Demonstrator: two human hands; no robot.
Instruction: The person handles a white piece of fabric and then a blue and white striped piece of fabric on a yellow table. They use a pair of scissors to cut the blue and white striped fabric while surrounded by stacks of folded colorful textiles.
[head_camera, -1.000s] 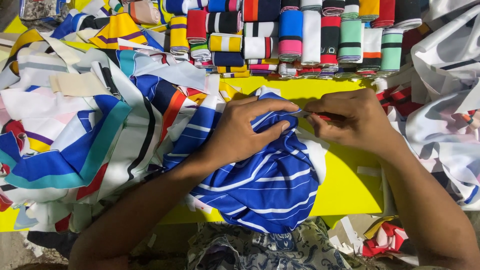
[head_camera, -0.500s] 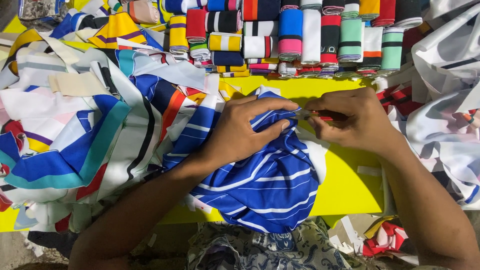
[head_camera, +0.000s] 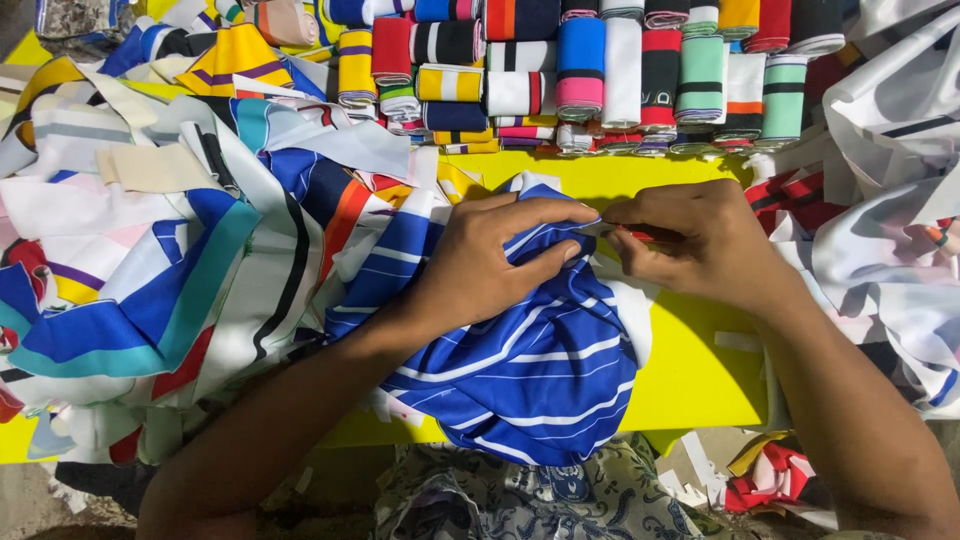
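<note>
At the centre of the head view, the blue striped cloth (head_camera: 520, 370) lies on the yellow table (head_camera: 700, 370). The left hand (head_camera: 490, 255) presses and pinches it; at 3 o'clock the right hand (head_camera: 700, 240) pinches its edge, holding a small red tool (head_camera: 650, 237). Folded striped bands (head_camera: 600, 70) are at 12 o'clock.

At twelve o'clock I see a row of folded striped fabric bands (head_camera: 600, 75) in red, blue, yellow, white and green along the far edge of the yellow table (head_camera: 700, 370). At nine o'clock a heap of multicoloured cloth pieces (head_camera: 150, 280) covers the table. At three o'clock lies crumpled white fabric (head_camera: 890, 230); at five o'clock, red and white scraps (head_camera: 770, 475) sit below the table edge
</note>
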